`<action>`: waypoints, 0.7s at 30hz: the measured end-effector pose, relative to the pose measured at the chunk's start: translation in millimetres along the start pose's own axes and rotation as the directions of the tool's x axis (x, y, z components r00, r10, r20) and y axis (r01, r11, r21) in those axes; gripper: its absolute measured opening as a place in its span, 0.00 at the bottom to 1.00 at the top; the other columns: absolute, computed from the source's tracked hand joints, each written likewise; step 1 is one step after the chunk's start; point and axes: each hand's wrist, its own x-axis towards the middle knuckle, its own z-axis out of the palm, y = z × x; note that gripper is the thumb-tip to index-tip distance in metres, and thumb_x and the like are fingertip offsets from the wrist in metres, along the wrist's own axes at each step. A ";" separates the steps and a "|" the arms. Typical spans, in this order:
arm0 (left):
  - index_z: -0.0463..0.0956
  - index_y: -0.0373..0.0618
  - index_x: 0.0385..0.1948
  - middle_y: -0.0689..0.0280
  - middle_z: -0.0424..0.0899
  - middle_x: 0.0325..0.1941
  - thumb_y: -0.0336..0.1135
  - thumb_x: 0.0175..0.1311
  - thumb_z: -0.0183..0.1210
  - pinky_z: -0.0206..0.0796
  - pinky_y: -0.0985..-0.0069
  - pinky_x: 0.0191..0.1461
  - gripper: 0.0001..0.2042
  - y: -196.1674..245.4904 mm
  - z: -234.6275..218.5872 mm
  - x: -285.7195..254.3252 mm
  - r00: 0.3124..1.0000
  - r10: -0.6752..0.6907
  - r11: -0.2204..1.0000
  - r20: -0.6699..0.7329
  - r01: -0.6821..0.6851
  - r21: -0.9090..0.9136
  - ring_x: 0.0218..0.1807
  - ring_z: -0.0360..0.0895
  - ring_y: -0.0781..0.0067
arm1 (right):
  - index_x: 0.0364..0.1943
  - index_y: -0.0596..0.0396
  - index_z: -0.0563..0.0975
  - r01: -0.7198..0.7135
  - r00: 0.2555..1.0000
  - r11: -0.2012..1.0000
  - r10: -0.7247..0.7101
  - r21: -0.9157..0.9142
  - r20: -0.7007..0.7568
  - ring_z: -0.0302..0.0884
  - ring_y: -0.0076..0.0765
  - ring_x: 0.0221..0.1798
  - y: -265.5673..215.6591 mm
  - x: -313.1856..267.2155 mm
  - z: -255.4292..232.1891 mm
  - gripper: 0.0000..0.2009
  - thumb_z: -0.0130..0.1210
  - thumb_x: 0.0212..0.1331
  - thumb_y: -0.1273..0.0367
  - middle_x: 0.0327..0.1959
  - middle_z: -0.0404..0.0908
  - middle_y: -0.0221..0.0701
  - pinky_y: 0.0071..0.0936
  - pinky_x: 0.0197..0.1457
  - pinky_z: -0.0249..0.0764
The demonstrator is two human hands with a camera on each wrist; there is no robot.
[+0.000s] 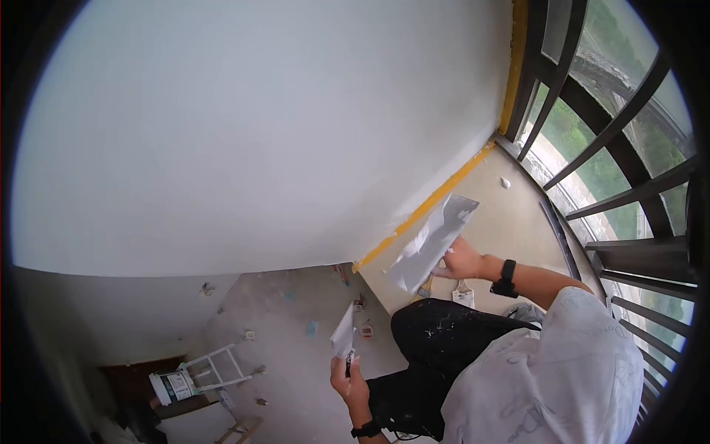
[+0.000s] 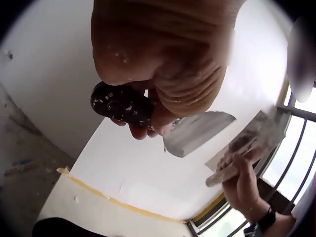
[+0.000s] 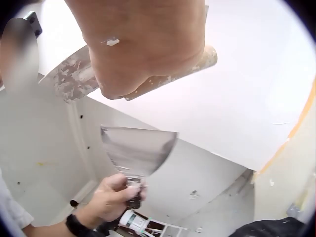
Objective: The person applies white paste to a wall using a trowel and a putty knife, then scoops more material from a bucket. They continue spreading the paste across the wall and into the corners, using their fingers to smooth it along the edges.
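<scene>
My left hand (image 1: 350,382) grips the black, paint-flecked handle of a putty knife (image 1: 343,334). Its wide metal blade points up toward the wall, and in the left wrist view the putty knife (image 2: 200,132) shows a smeared grey face. The right hand (image 1: 464,259) holds a flat plastering trowel (image 1: 442,238), fingers curled round its handle under the plate. White plaster (image 1: 418,243) lies in a ridge along the trowel's upper face. From the right wrist, the trowel's pale round handle (image 3: 210,57) sticks out past the hand. The two tools are apart.
A smooth white wall (image 1: 259,133) fills the front, with yellow tape (image 1: 425,207) along its lower edge above a beige ledge (image 1: 518,222). Barred windows (image 1: 614,133) stand at right. A paintbrush (image 1: 464,294) lies near my knee. Below left are a white bucket (image 1: 174,386) and ladder (image 1: 222,368).
</scene>
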 end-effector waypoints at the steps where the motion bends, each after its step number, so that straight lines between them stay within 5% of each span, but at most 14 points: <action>1: 0.78 0.33 0.42 0.54 0.80 0.39 0.23 0.58 0.56 0.67 0.70 0.48 0.11 -9.0 -3.7 -7.2 1.000 -0.016 1.000 0.007 0.016 -0.001 0.40 0.77 0.57 | 0.41 0.54 0.80 -0.007 1.000 1.000 0.007 0.003 0.015 0.73 0.50 0.51 28.8 -3.9 18.8 0.16 0.63 0.51 0.60 0.43 0.78 0.40 0.45 0.59 0.65; 3: 0.77 0.32 0.41 0.54 0.80 0.39 0.23 0.57 0.57 0.67 0.70 0.47 0.11 -25.1 -9.6 -22.1 0.985 -0.127 0.992 -0.115 0.124 -0.032 0.40 0.76 0.57 | 0.40 0.52 0.81 -0.210 0.947 0.970 0.234 -0.123 0.223 0.71 0.52 0.53 84.9 -9.2 59.2 0.16 0.62 0.48 0.60 0.42 0.78 0.43 0.48 0.62 0.62; 9: 0.76 0.31 0.38 0.61 0.80 0.33 0.23 0.59 0.55 0.68 0.75 0.44 0.08 -4.0 -28.2 -56.9 0.919 -0.307 0.947 -0.247 0.322 0.020 0.35 0.75 0.72 | 0.44 0.52 0.81 -0.239 0.867 0.883 0.382 -0.405 0.321 0.68 0.48 0.61 143.9 23.2 115.1 0.15 0.53 0.51 0.66 0.50 0.78 0.42 0.50 0.67 0.55; 10: 0.76 0.30 0.43 0.55 0.82 0.38 0.32 0.65 0.59 0.70 0.68 0.45 0.13 -9.0 -34.4 -67.1 0.884 -0.383 0.918 -0.268 0.397 -0.001 0.38 0.76 0.60 | 0.44 0.52 0.81 -0.279 0.824 0.861 0.442 -0.425 0.355 0.67 0.48 0.63 157.7 25.6 130.5 0.17 0.54 0.49 0.65 0.52 0.77 0.42 0.50 0.67 0.55; 13: 0.75 0.30 0.47 0.55 0.82 0.44 0.29 0.63 0.60 0.67 0.70 0.52 0.14 -13.4 -44.3 -77.8 0.847 -0.473 0.881 -0.242 0.460 -0.113 0.43 0.76 0.62 | 0.45 0.54 0.81 -0.267 0.765 0.801 0.515 -0.537 0.388 0.67 0.49 0.63 148.3 52.2 131.0 0.18 0.55 0.48 0.66 0.52 0.77 0.43 0.49 0.66 0.56; 17: 0.75 0.31 0.48 0.54 0.81 0.45 0.30 0.63 0.60 0.67 0.70 0.53 0.14 -13.9 -40.0 -79.9 0.788 -0.573 0.820 -0.225 0.553 -0.149 0.44 0.76 0.63 | 0.48 0.49 0.81 -0.428 0.715 0.810 0.575 -0.401 0.398 0.70 0.49 0.60 140.9 68.8 125.1 0.21 0.62 0.44 0.64 0.48 0.81 0.40 0.47 0.64 0.58; 21: 0.76 0.31 0.46 0.54 0.82 0.43 0.31 0.63 0.61 0.68 0.69 0.51 0.14 -7.5 -37.6 -70.5 0.821 -0.523 0.852 -0.229 0.495 -0.172 0.42 0.76 0.63 | 0.49 0.47 0.81 -0.528 0.670 0.809 0.584 -0.259 0.459 0.71 0.42 0.57 110.8 96.9 95.0 0.26 0.68 0.40 0.61 0.40 0.83 0.32 0.43 0.60 0.59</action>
